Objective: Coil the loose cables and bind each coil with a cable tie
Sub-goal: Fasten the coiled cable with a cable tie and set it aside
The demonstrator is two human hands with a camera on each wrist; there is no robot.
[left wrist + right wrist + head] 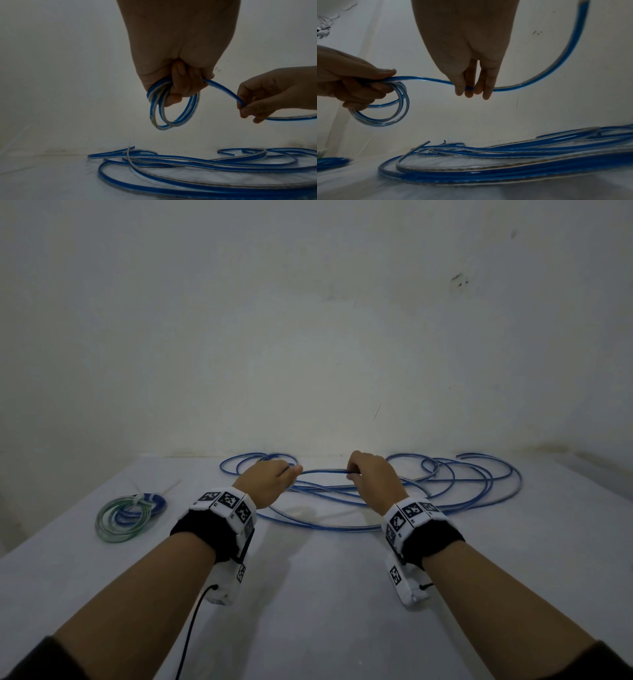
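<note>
Blue cable (pixel 404 501) sprawls loose across the white table (pixel 325 594) by the wall, both hands raised over it. Left hand (pixel 173 75) grips a small coil (pixel 171 115). Right hand (pixel 471 75) pinches the strand running between them.

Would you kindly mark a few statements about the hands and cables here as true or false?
1. The left hand grips a small coil of blue cable. True.
2. The right hand is empty. False: it pinches the blue cable running from the coil.
3. Two tied coils lie on the table to the left. True: a cable tie binds them.
4. The held coil rests on the table. False: it hangs in the air above the loose cables.
5. All cables on the table are coiled. False: a loose blue tangle lies spread behind the hands.
</note>
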